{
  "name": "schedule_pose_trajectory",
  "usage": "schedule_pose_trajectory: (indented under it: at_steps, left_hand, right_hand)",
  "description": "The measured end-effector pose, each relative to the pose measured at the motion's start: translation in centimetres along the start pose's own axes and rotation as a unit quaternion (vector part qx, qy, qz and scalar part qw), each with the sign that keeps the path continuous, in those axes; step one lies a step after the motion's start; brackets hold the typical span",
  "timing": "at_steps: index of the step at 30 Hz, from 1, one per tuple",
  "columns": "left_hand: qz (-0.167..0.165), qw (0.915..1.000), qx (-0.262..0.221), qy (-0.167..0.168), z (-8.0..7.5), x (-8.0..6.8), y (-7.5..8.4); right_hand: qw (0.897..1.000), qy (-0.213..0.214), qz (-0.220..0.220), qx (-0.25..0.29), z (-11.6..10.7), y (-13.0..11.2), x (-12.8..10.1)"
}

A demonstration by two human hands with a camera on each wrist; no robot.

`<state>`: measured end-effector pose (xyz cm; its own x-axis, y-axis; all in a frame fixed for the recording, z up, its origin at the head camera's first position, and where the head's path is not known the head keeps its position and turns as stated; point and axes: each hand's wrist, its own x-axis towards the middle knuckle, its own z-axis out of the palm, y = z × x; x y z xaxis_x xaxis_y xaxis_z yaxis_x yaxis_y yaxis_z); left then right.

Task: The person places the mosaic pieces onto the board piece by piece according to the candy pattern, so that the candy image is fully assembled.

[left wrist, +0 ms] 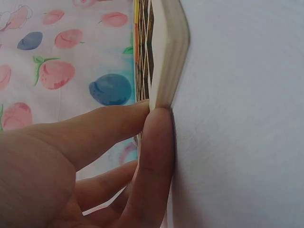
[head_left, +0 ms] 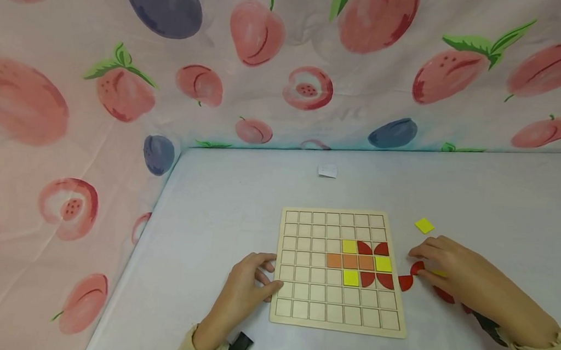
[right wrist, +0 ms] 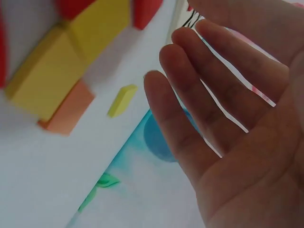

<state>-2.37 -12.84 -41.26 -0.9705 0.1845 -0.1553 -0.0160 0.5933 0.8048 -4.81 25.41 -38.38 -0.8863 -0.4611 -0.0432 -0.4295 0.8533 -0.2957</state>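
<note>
A light wooden board (head_left: 301,292) with a square grid lies on the table, its right part set with orange squares (head_left: 350,262), yellow squares (head_left: 351,278) and red quarter-round pieces (head_left: 384,281). At the board's left edge my left hand (head_left: 244,282) holds on with thumb and fingers; the left wrist view shows the thumb and a finger (left wrist: 159,137) pinching the wooden rim (left wrist: 168,61). Right of the board, my right hand (head_left: 456,268) hovers over loose pieces, fingers loosely extended. Nothing shows in its grasp in the right wrist view, where the palm (right wrist: 251,175) faces the camera.
Loose red pieces (head_left: 405,283) lie beside the board's right edge, partly under the right hand. A single yellow square (head_left: 424,226) lies farther back. Behind the board is a small white paper (head_left: 327,171). Fruit-patterned cloth (head_left: 266,102) borders the table's back and left.
</note>
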Motion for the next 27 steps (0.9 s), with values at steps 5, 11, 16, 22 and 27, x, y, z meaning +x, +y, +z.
schedule_pose_trajectory:
  at_steps: [5,11,16,22,27]
  left_hand:
    - [0.004,1.0000,0.004,0.001,0.0,0.0,-0.1]
    - [-0.001,1.0000,0.002,-0.001,0.1,0.0,0.0]
    - [0.000,1.0000,0.004,0.001,0.1,0.1,0.0]
    - [0.000,0.9999,0.010,0.004,0.1,0.1,0.1]
    - [-0.001,1.0000,0.007,0.002,0.0,0.1,0.0]
  right_hand:
    - [0.999,-0.027,0.022,0.008,0.1,1.0,-0.6]
    - [0.997,-0.061,0.039,0.017,0.4,2.1,-1.0]
    - [0.995,-0.076,0.053,0.028,0.6,2.4,-1.1]
    - [0.993,-0.086,0.071,0.038,0.7,2.5,-1.0]
    - [0.995,-0.074,0.055,0.039,0.7,2.5,-0.9]
